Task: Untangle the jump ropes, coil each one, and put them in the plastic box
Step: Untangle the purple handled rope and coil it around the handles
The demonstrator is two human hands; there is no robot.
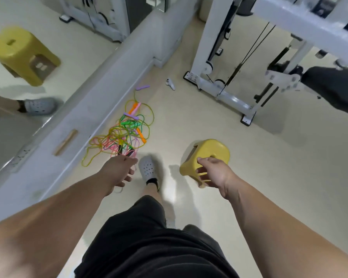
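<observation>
Though left hand loose (near ropes), right hand round stool

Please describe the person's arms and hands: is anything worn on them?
The left arm and the right arm are bare, with no sleeve in view. The left hand and the right hand wear no glove; I see no watch, ring or band. Below: dark shorts, a grey perforated clog.
</observation>
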